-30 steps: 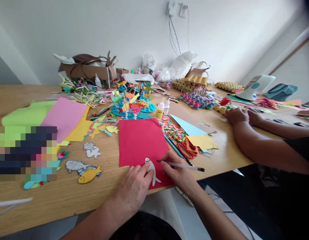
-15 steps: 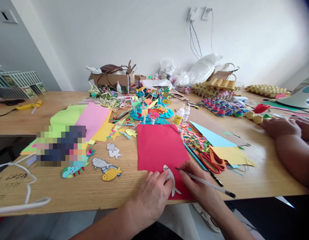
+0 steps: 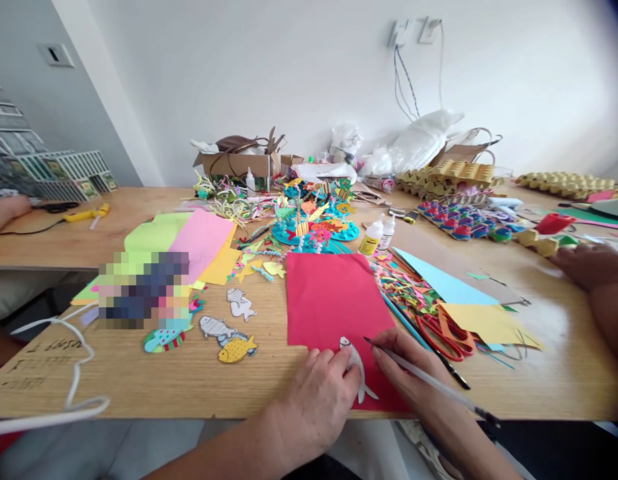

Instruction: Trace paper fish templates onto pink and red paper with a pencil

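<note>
My left hand [image 3: 319, 393] presses a white paper fish cutout [image 3: 357, 359] onto a sheet of red paper [image 3: 331, 293], its fingers bent and thumb and index finger on the fish's left side. The fish has a drawn eye and a forked tail, which lies near the table's front edge. Pinched in my right hand [image 3: 411, 367] is a pen [image 3: 441, 389] with a pale clear barrel and dark end. Its tip hovers at or just above the red paper, right of the fish's head; contact is too fine to tell.
Left lie more fish cutouts [image 3: 237, 349] and coloured paper sheets [image 3: 199, 240]. Right are red-handled scissors [image 3: 449, 340], paper scraps [image 3: 403, 283] and a co-worker's arm [image 3: 606, 313]. Behind stand glue bottles [image 3: 371, 238], a blue fish decoration [image 3: 313, 223] and egg cartons [image 3: 446, 175]. Another person's hand [image 3: 9, 208] rests far left.
The view has turned left, so everything sits further right in it. Another person's hand has come into view at far left. The pen's back end sits slightly lower; the left hand stays on the fish.
</note>
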Tool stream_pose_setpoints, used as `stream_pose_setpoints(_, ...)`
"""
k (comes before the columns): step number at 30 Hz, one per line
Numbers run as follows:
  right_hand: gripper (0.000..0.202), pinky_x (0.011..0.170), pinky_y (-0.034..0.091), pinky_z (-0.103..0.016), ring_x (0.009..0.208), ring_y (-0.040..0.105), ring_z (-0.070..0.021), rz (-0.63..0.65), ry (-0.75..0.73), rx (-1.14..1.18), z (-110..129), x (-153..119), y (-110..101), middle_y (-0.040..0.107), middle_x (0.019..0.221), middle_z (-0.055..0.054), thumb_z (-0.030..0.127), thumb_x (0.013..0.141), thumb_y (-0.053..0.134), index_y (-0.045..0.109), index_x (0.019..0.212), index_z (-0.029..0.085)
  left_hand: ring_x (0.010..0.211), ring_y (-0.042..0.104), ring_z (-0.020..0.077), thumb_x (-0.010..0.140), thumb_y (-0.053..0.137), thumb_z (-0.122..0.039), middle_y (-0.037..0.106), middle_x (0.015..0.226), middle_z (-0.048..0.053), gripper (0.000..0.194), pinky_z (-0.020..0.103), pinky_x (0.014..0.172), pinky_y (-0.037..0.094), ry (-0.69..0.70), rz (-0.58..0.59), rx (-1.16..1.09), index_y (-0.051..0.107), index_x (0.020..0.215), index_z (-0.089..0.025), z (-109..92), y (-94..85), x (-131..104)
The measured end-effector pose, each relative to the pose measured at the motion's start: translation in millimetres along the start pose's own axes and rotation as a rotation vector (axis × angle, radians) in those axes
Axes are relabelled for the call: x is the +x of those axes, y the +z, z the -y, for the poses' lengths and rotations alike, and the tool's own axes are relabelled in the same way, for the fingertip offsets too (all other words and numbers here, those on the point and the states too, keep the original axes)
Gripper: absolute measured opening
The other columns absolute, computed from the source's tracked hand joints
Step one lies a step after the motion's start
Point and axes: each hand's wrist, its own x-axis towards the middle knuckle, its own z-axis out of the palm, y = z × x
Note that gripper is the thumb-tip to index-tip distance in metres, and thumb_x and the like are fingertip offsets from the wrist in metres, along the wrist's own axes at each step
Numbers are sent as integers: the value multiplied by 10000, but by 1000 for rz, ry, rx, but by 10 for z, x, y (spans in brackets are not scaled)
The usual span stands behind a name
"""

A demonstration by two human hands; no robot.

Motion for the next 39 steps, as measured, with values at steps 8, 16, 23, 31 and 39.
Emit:
stream_pose_setpoints(8,111,556,447,-259,602,544,-158,-7,56,200,-3,24,-16,586,645,-6,302,730,534,571,713,199,924,581,233,915,425,-75,576,1194,83,314,392,818,500,-15,24,20,503,1208,-160,13,22,26)
stream_pose_setpoints(16,69,570,386,-249,602,486,-139,-28,51,125,-6,9,5,518,629,22,227,746,477,504,689,197,1010,592,265,883,415,-30,536,1296,136,396,432,847,488,-19,107,59,541,1227,-180,41,20,51)
stream_pose_setpoints(23,65,549,375,-220,590,482,-118,44,46,117,-46,-27,41,508,622,39,162,741,475,491,694,202,958,593,256,877,377,-37,554,1278,118,394,403,780,498,56,76,65,557,1202,-169,101,6,55)
stream_pose_setpoints(31,91,514,357,-198,571,486,-105,57,44,61,-58,-70,62,525,614,46,120,733,505,501,690,200,893,523,232,897,370,-63,613,1099,72,335,356,765,471,177,20,29,598,1117,-172,192,14,113)
stream_pose_setpoints(39,98,520,368,-194,577,500,-105,69,67,55,-10,-129,50,533,621,42,110,733,502,505,687,196,974,519,232,909,398,-79,606,1131,62,313,363,827,463,212,37,19,582,1145,-171,217,8,114)
